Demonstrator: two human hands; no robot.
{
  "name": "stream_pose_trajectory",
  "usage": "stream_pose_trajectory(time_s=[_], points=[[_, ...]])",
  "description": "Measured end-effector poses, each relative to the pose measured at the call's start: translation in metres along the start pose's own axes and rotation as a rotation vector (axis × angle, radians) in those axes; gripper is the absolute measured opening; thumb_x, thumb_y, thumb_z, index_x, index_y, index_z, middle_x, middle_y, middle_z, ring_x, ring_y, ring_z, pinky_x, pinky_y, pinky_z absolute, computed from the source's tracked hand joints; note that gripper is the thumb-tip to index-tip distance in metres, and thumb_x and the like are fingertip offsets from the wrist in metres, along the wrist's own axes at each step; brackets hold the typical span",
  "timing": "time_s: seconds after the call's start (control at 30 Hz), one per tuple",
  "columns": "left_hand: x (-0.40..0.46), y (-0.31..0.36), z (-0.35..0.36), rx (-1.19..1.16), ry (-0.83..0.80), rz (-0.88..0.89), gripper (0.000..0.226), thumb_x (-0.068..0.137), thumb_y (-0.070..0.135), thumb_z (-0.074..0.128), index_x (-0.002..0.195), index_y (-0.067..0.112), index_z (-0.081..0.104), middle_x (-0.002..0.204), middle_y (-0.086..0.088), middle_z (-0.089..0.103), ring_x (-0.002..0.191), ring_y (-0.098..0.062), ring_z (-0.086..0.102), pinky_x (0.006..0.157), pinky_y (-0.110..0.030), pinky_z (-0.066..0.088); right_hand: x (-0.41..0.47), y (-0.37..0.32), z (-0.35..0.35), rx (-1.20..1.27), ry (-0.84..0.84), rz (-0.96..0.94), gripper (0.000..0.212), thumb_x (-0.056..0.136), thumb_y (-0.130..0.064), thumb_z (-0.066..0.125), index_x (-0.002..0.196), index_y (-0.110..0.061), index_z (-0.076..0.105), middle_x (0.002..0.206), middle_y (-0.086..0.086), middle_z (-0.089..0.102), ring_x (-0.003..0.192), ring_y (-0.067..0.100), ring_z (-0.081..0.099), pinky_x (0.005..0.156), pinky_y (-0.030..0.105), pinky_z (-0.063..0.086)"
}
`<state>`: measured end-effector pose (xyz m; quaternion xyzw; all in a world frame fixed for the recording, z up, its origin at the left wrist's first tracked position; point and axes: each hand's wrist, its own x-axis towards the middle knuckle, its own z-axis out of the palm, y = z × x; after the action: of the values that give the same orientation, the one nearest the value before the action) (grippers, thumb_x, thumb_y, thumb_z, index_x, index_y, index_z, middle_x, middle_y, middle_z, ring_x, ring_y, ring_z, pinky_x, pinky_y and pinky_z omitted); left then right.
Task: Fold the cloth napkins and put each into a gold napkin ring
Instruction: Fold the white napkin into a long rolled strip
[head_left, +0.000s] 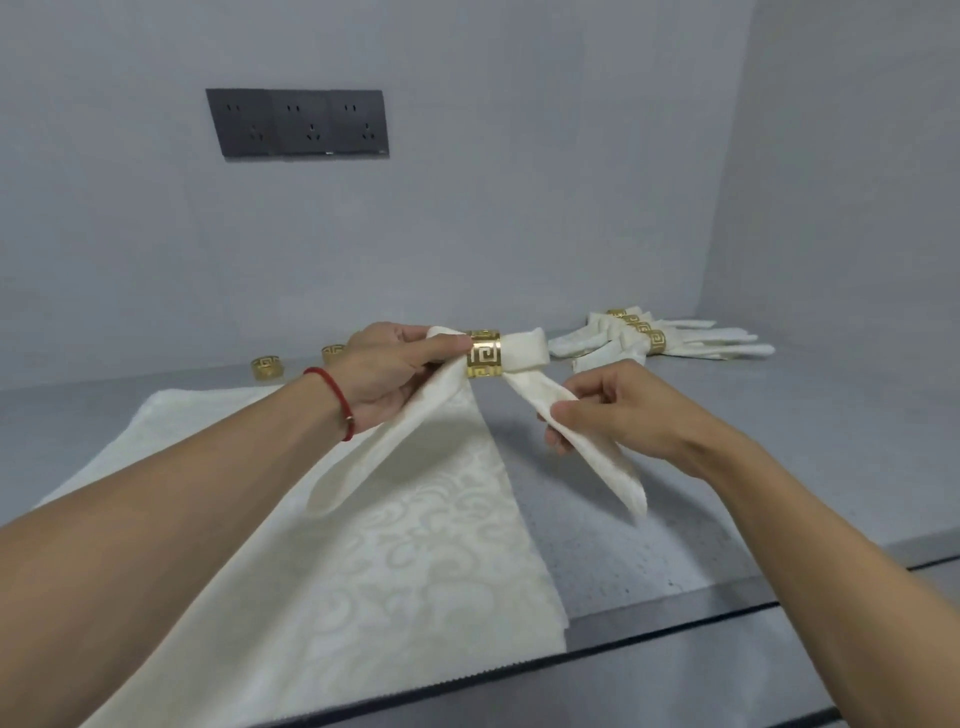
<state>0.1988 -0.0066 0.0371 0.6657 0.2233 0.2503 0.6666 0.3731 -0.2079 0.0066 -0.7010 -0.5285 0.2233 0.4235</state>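
A folded cream napkin (524, 349) passes through a gold napkin ring (483, 354), held in the air above the counter. My left hand (384, 371) grips the napkin just left of the ring, thumb against the ring's edge. My right hand (621, 410) pinches one of the napkin's tails (597, 457), which hangs down to the right. The other tail (395, 441) droops to the left, under my left hand. A flat cream damask napkin (374, 561) lies spread on the counter below.
Several napkins in gold rings (657, 340) lie in a pile at the back right. Two loose gold rings (267, 368) (332, 353) stand at the back left by the wall. A dark socket panel (298, 123) is on the wall. The grey counter's front edge (727, 613) runs along the bottom right.
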Motion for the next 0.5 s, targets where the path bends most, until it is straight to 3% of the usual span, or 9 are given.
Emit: stream_pose_trajectory(time_s=[0.1, 0.23, 0.37, 0.5], points=[[-0.001, 0.001, 0.009, 0.016, -0.036, 0.002, 0.033, 0.087, 0.013, 0.073, 0.117, -0.001, 0.071, 0.112, -0.018, 0.072, 0.087, -0.019, 0.069, 0.083, -0.028, 0.057, -0.001, -0.006, -0.002, 0.130, 0.090, -0.015, 0.026, 0.103, -0.032, 0.058, 0.111, -0.012, 0.073, 0.100, 0.003, 0.079, 0.091, 0.025, 0.076, 0.088, 0.037, 0.060], [-0.005, 0.003, 0.016, 0.013, -0.045, 0.005, 0.030, 0.088, 0.012, 0.071, 0.115, -0.001, 0.071, 0.104, -0.016, 0.074, 0.080, -0.017, 0.069, 0.076, -0.027, 0.058, 0.008, -0.011, 0.005, 0.151, 0.179, -0.072, 0.026, 0.105, -0.035, 0.056, 0.111, -0.017, 0.073, 0.093, 0.001, 0.078, 0.075, 0.018, 0.073, 0.069, 0.026, 0.059], [-0.010, 0.005, 0.013, 0.028, 0.000, 0.025, 0.031, 0.086, 0.014, 0.075, 0.114, 0.001, 0.072, 0.108, -0.019, 0.072, 0.081, -0.018, 0.067, 0.084, -0.032, 0.055, 0.011, -0.008, 0.004, 0.137, 0.246, -0.117, 0.015, 0.101, -0.030, 0.064, 0.106, -0.021, 0.075, 0.069, -0.002, 0.061, 0.061, 0.004, 0.051, 0.056, 0.013, 0.042], [-0.018, 0.007, 0.011, 0.015, 0.034, 0.042, 0.030, 0.084, 0.014, 0.076, 0.111, 0.000, 0.073, 0.118, -0.026, 0.068, 0.094, -0.026, 0.062, 0.097, -0.040, 0.050, 0.012, -0.008, 0.003, 0.077, 0.227, -0.141, 0.013, 0.098, -0.032, 0.067, 0.105, -0.025, 0.076, 0.073, 0.005, 0.056, 0.065, 0.006, 0.052, 0.061, 0.019, 0.043]])
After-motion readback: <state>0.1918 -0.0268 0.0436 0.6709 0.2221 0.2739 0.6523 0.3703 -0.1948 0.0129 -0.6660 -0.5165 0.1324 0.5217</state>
